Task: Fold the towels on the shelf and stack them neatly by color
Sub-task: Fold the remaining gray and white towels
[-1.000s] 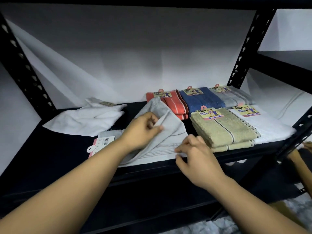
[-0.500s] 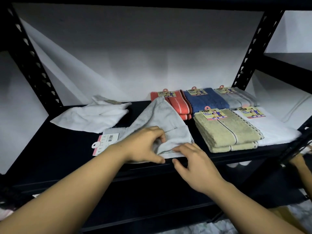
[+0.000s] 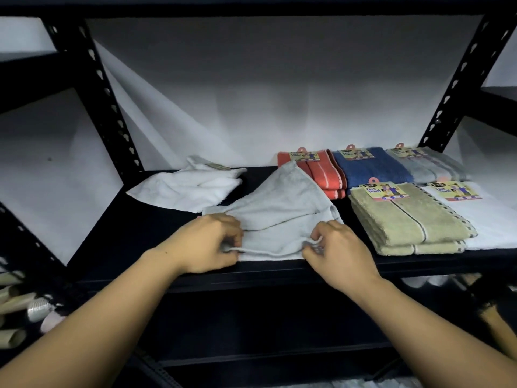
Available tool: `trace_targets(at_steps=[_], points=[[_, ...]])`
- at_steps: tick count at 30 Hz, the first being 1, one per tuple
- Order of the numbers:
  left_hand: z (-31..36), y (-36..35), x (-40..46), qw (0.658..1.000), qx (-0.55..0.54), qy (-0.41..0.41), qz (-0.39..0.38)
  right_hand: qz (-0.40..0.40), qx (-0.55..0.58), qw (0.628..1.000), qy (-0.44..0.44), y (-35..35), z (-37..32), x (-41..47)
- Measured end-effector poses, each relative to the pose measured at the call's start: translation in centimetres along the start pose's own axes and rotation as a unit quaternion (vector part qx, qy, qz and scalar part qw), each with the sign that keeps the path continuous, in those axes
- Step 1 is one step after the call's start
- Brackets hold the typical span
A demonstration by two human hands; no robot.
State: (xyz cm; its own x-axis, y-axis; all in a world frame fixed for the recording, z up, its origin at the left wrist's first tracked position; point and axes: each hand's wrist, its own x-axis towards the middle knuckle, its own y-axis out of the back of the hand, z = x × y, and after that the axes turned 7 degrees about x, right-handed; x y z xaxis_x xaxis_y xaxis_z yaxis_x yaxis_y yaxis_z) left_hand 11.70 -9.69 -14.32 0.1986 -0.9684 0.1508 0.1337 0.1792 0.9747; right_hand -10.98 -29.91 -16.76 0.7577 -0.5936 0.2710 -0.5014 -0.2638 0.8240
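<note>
While both hands now work the near hem: lines below give the changes, then the counts.
Change, left hand: half a second ago it gripped the fold higher up; now it pinches the near-left corner of the light grey towel.
Change, right hand: earlier its fingers lay flat on the hem; now they pinch the near-right corner.
Change, tag: the paper tag seen left of that towel earlier is hidden now.
Place: the light grey towel lies half folded at the near edge of the black shelf, its far corner peaked.
Count, loose: one crumpled white towel, far left.
Count, folded and tagged: five, namely orange towel, blue towel, grey striped towel far; olive towel, white folded towel near right.
</note>
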Motion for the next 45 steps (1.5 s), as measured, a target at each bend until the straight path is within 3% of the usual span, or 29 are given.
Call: trace_targets(at_steps=[6, 12, 16, 20, 25, 30, 35, 45], points=[[-1.5, -0.4, -2.5, 0.996, -0.023, 0.053, 0.069, 0.009, 0.085, 0.996, -0.033, 0.7, 0.0, 0.4], [-0.9, -0.9, -2.4, 0.992, -0.033, 0.056, 0.109, 0.011, 0.046, 0.999, -0.007, 1.2, 0.5, 0.5], [0.4, 0.0, -1.0, 0.993, 0.043, 0.036, 0.1, 0.038, -0.024, 0.994, 0.095, 0.9, -0.5, 0.5], [2.1, -0.3, 0.4, 0.992, 0.076, -0.008, 0.105, -0.002, -0.029, 0.987, 0.16, -0.3, -2.0, 1.0], [3.3, -1.0, 1.2, 0.994, 0.008, -0.017, 0.108, -0.012, 0.009, 0.993, 0.115, -1.2, -3.7, 1.5], [3.3, -2.1, 1.4, 0.993, -0.036, 0.016, 0.111, -0.029, -0.012, 0.986, 0.161, -2.7, -5.0, 1.2], [2.8, -2.7, 1.5, 0.988, -0.05, 0.04, 0.14, 0.016, -0.009, 0.984, 0.179, -3.3, -5.0, 1.2], [1.9, -2.8, 1.5, 0.987, -0.085, 0.027, 0.137, 0.028, 0.02, 0.981, 0.189, 0.9, 1.2, 1.6]])
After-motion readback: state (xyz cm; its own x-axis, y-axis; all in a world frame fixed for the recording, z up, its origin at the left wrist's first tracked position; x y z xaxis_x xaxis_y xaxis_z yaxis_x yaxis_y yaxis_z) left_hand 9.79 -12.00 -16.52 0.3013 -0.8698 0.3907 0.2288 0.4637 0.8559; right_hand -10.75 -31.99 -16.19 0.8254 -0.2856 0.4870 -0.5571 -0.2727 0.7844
